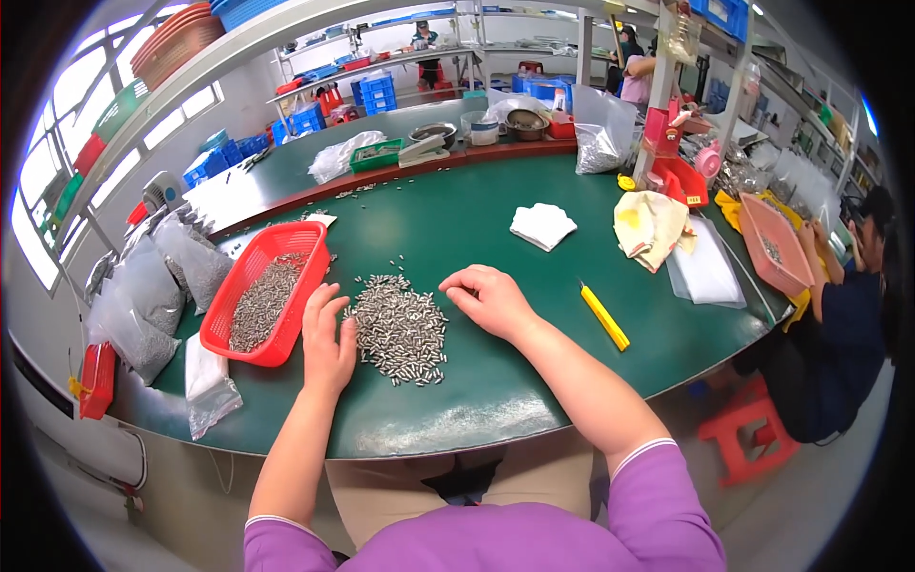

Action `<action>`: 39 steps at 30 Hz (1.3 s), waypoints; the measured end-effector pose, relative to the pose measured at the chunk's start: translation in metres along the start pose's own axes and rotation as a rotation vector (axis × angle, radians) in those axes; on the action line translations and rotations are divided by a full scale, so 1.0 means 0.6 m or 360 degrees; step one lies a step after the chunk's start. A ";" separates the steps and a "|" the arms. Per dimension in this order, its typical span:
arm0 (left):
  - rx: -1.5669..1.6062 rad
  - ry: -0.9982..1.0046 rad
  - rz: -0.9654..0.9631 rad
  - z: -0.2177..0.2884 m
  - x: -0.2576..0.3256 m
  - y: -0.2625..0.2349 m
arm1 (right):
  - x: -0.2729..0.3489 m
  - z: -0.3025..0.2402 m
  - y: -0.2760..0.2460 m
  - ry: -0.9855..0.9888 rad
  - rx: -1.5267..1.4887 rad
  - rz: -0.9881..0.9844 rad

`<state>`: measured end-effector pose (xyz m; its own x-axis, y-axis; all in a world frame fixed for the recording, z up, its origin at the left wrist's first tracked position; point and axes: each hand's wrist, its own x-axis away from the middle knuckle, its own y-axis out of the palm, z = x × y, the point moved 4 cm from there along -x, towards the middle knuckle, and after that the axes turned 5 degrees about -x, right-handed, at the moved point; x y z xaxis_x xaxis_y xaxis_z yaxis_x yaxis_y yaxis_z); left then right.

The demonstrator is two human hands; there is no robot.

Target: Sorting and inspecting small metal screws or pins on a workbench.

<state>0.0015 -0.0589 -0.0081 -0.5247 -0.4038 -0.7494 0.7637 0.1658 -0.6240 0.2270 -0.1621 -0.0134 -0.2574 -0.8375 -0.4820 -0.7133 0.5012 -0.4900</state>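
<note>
A heap of small silver metal pins (pixel 400 332) lies loose on the green tabletop in front of me. Close to its left side is my left hand (pixel 329 341), fingers apart and holding nothing, between the heap and a red plastic basket (pixel 283 355). The basket is tilted in view and holds many similar pins (pixel 270 297). At the upper right of the heap is my right hand (pixel 493 299), its fingers curled with thumb and fingertips close together. Whatever may be between them is too small or hidden to make out.
Left of the basket stand clear bags of metal parts (pixel 143 310) and a folded plastic bag (pixel 205 381). To the right lie a white cloth (pixel 543 226), a yellow utility knife (pixel 604 316) and a cream cloth (pixel 650 229). A person (pixel 848 305) sits at the far right by a pink basket (pixel 774 250).
</note>
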 end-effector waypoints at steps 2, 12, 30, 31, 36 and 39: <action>-0.0005 -0.0092 -0.0024 -0.015 0.006 0.002 | -0.001 0.004 0.007 -0.0057 0.0023 -0.0006; 0.0018 -0.0208 0.0005 -0.035 0.006 0.005 | 0.001 0.006 0.014 -0.0134 0.0039 -0.0031; 0.0031 -0.0165 0.0054 -0.031 0.008 0.010 | 0.002 0.006 0.011 -0.0201 0.0054 0.0175; 0.0022 -0.0124 0.0020 -0.031 0.007 0.017 | 0.002 0.012 0.007 -0.0182 0.0096 0.0227; 0.0049 0.0013 -0.0018 -0.011 0.004 0.014 | 0.001 0.021 0.002 -0.0007 0.0132 0.0183; 0.0126 0.0146 -0.0049 0.007 -0.004 0.009 | 0.005 0.013 0.002 0.0111 0.0149 0.0019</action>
<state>0.0082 -0.0607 -0.0087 -0.5778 -0.3230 -0.7496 0.7720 0.0818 -0.6303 0.2305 -0.1623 -0.0212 -0.3129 -0.8427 -0.4381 -0.6468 0.5268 -0.5514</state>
